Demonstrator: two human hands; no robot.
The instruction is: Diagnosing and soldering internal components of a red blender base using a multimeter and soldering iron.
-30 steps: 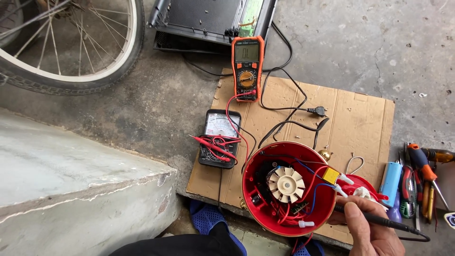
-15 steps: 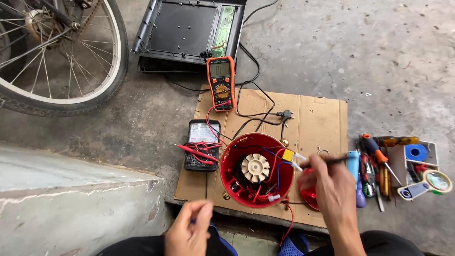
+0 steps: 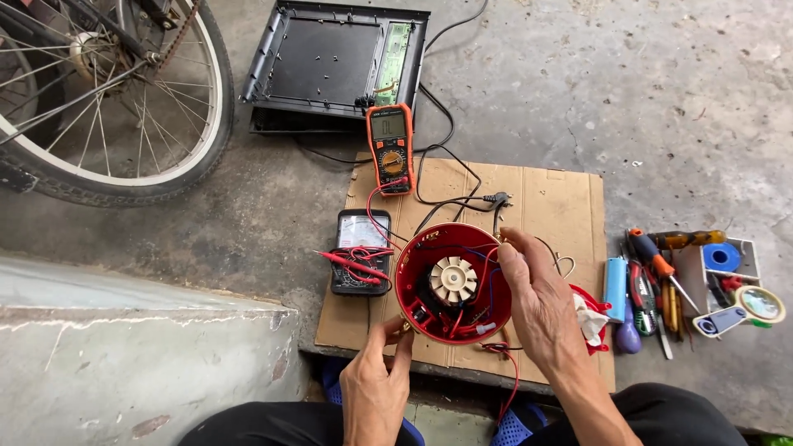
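Note:
A round red appliance housing (image 3: 417, 277) lies open on a sheet of cardboard (image 3: 549, 206), with a cream fan wheel (image 3: 453, 278) and red, blue and black wires inside. My right hand (image 3: 537, 301) grips the housing's right rim, fingers curled over the edge. My left hand (image 3: 376, 376) pinches the lower left rim with thumb and fingertips. Just left of the housing a black analogue meter (image 3: 351, 235) carries red probes (image 3: 347, 263) across it. An orange digital multimeter (image 3: 391, 149) lies at the cardboard's far edge.
A black flat electronics chassis (image 3: 330, 62) sits behind the multimeter. A bicycle wheel (image 3: 124, 107) stands at far left, a concrete step (image 3: 140, 347) at near left. Screwdrivers (image 3: 657, 268), a blue lighter (image 3: 615, 289), blue tape (image 3: 723, 256) and a magnifier (image 3: 756, 306) lie at right.
My right hand let go of the soldering iron or probe it held and took the housing's right rim. My left hand came up to the lower rim. The view shifted left.

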